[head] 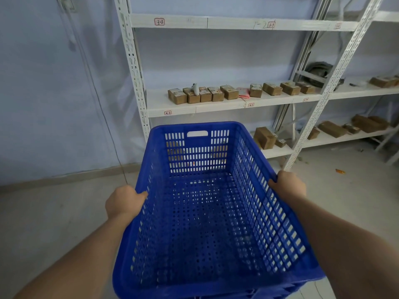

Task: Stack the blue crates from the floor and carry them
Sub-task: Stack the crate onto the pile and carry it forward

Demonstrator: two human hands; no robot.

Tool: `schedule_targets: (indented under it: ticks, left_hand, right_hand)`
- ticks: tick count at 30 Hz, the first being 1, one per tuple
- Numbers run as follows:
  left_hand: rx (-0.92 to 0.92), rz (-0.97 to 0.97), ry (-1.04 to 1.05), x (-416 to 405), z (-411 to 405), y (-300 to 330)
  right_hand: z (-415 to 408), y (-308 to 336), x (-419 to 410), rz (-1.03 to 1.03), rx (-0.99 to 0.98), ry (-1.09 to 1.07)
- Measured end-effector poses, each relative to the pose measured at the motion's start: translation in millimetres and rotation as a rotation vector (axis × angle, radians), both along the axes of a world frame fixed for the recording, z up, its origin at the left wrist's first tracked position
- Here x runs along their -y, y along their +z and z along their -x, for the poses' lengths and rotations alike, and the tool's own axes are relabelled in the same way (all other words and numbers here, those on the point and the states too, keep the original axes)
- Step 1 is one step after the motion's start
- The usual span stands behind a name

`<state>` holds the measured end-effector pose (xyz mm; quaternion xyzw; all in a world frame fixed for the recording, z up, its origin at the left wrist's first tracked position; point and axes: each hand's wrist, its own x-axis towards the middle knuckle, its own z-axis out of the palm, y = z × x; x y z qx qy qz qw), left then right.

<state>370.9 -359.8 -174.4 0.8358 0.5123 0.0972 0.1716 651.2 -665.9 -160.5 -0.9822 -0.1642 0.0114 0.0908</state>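
Note:
An empty blue perforated crate (207, 223) is held up off the floor in front of me, its long axis pointing away. My left hand (123, 202) grips the left rim and my right hand (288, 186) grips the right rim, both about halfway along. A second blue rim (278, 293) shows just under the crate's near right corner, so another crate seems nested below; most of it is hidden.
White metal shelving (226, 104) stands close ahead, with rows of small brown boxes (203, 94) on its middle shelf and more boxes on lower shelves to the right. A pale wall lies to the left. Grey floor (54, 212) stretches on both sides.

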Motion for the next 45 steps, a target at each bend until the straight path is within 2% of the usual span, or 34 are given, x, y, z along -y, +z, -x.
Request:
schedule_targets:
  ticks: [17, 45]
  left_hand:
    - [0.014, 0.055, 0.050, -6.2, -13.5, -38.7]
    - [0.084, 0.088, 0.104, 21.5, -23.4, -56.9]
  right_hand:
    - [-15.8, -34.6, -9.2, -0.009, -0.022, -0.001]
    - [-33.4, -55.7, 3.5, 0.003, -0.059, 0.003]
